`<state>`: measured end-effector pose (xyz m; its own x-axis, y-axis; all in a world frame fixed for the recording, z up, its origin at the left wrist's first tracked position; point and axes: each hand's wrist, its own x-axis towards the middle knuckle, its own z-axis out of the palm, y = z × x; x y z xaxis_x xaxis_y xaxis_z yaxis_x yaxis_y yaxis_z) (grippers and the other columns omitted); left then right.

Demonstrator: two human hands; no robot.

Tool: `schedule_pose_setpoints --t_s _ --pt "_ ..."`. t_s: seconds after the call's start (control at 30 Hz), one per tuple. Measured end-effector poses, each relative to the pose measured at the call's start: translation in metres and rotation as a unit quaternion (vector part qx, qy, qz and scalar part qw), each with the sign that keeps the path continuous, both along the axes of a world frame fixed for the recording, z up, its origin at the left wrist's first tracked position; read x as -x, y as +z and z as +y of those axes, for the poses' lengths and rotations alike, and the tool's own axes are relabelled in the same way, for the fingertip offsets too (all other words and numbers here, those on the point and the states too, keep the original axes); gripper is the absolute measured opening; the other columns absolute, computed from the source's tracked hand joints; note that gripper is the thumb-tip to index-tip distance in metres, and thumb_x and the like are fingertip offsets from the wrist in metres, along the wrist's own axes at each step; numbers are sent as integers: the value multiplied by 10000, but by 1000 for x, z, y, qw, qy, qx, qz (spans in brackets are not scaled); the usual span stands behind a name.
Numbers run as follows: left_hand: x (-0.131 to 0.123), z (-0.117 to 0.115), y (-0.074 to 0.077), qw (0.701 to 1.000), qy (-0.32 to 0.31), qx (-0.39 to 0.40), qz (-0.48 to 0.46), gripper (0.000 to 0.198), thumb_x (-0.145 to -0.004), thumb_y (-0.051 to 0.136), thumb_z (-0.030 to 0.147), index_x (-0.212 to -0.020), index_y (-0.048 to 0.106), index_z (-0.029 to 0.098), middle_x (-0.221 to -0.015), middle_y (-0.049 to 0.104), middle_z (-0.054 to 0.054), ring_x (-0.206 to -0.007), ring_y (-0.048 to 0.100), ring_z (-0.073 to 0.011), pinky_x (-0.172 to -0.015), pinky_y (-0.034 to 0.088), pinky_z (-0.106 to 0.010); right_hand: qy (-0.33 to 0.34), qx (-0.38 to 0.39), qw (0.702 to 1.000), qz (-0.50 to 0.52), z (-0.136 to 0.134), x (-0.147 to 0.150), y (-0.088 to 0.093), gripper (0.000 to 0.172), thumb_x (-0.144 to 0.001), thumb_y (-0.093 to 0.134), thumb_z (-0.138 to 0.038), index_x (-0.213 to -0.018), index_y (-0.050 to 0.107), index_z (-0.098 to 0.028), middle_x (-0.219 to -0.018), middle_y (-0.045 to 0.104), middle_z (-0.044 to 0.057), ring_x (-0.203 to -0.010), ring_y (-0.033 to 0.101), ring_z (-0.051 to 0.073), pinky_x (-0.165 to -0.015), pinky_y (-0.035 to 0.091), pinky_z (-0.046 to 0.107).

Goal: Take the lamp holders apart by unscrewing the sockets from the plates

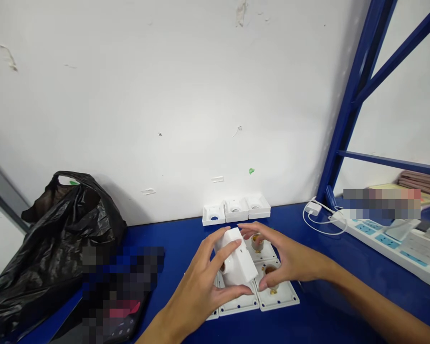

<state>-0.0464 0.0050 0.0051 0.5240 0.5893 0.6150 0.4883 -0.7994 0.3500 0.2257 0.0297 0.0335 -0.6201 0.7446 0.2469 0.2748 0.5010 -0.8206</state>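
My left hand [208, 270] grips a white square lamp holder [239, 260], tilted, with its round socket mouth turned to the left. Close to its right side, my right hand [277, 253] is open, its fingers curved and thumb spread apart. Under both hands lie several white square lamp-holder plates [284, 297] side by side, partly covered by the hands. Two of them show round sockets with brass-coloured metal, one a brass-lined socket [271, 271] beside my right thumb. Whether my right fingertips touch any plate, I cannot tell.
Three white square covers [235, 212] with round holes stand in a row by the wall. A black plastic bag [75, 224] and a partly blurred dark object [123, 306] are on the left. A power strip [385, 239], a white cable [322, 232] and a blue frame [347, 114] stand right.
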Motion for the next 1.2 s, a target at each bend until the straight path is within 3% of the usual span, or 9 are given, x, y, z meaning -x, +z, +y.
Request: schedule_pose_setpoints --t_s 0.1,0.23,0.43,0.6,0.9,1.0,1.07,1.13,1.2 --pt "-1 1 -2 1000 0 -15 25 826 -907 773 585 -1608 375 403 -1586 430 -154 -1420 519 -388 -1122 524 -584 0 7 999 34 -6 10 -8 953 -706 948 -340 -1534 478 -376 -1420 615 63 -1198 603 284 -1082 519 481" --pt "-1 1 -1 999 -2 -27 38 807 -937 759 558 -1623 366 393 -1608 425 -154 -1427 517 -389 -1112 537 -580 -10 9 998 53 -5 12 -20 974 -691 929 -258 -1531 449 -374 -1402 611 64 -1200 598 289 -1067 527 481" --pt "0 1 6 996 -25 -61 64 761 -998 687 536 -1649 330 363 -1636 399 -167 -1421 521 -380 -1119 531 -567 -14 44 998 40 -12 10 -10 1034 -663 866 -145 -1554 410 -406 -1383 590 65 -1178 612 290 -763 604 327" --pt "1 1 11 992 -43 -76 89 748 -1024 688 442 -1660 313 323 -1627 397 -192 -1435 499 -373 -1129 514 -557 -10 45 998 39 -13 10 -6 1004 -663 836 -113 -1533 429 -404 -1370 608 58 -1205 597 291 -728 592 303" --pt "4 0 17 995 -45 -65 57 764 -996 739 418 -1643 334 388 -1619 415 -156 -1408 536 -360 -1109 542 -517 -15 28 998 53 -14 13 -3 934 -649 875 -141 -1456 456 -356 -1292 652 57 -1200 625 303 -970 575 456" --pt "13 2 21 999 -22 -35 -14 652 -999 718 395 -1584 431 386 -1615 431 -121 -1429 521 -354 -1134 521 -522 -20 -6 997 72 -8 8 -1 876 -681 880 -167 -1425 452 -342 -1317 655 63 -1204 638 304 -1061 522 506" --pt "21 9 27 991 32 -23 -130 572 -980 727 395 -1512 518 369 -1569 497 -90 -1442 506 -359 -1186 456 -565 -41 -19 995 87 1 3 -3 817 -718 880 -211 -1403 453 -334 -1389 624 83 -1237 631 316 -1084 502 528" --pt "29 21 33 951 86 26 -297 522 -966 737 437 -1452 574 343 -1502 576 -66 -1429 524 -347 -1207 437 -532 -66 -11 991 114 12 -2 -8 788 -749 880 -281 -1397 434 -319 -1381 623 105 -1220 648 323 -1085 501 550" --pt "33 35 40 872 115 132 -457 431 -1025 651 465 -1426 594 318 -1383 669 -48 -1354 601 -303 -1167 493 -446 -95 4 983 156 22 -6 -14 759 -779 861 -343 -1392 416 -303 -1380 616 119 -1235 652 330 -1087 505 557"
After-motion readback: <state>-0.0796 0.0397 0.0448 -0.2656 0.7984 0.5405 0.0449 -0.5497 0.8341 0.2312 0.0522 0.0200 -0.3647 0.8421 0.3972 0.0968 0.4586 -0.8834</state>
